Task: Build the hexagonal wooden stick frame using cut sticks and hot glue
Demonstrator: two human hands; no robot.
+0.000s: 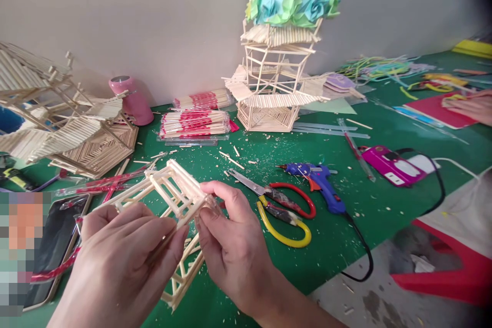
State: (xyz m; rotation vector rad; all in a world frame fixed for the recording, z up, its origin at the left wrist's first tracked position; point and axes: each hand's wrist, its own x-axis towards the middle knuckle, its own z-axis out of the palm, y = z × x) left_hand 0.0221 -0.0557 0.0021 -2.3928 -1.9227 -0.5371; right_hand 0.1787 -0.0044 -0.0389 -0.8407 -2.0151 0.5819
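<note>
A small open frame of pale wooden sticks [163, 189] is held above the green table in both hands. My left hand [123, 253] is closed, thumb and fingers pinching a stick along the frame's near edge. At the right-hand corner of the same frame, my right hand [234, 251] grips with thumb and fingertips; its other fingers are partly hidden. Scissors [265, 196] with one red and one yellow handle lie open just right of my right hand. Beyond them rests a blue glue gun [326, 189] with an orange trigger.
A tall stick tower [279, 74] topped with folded paper stands by the wall. Another stick model [73, 133] is at left, near a pink cup [132, 102]. Bundled sticks [194, 124], a phone [57, 246] and a magenta box [394, 166] lie around. Another person's hand [474, 105] is far right.
</note>
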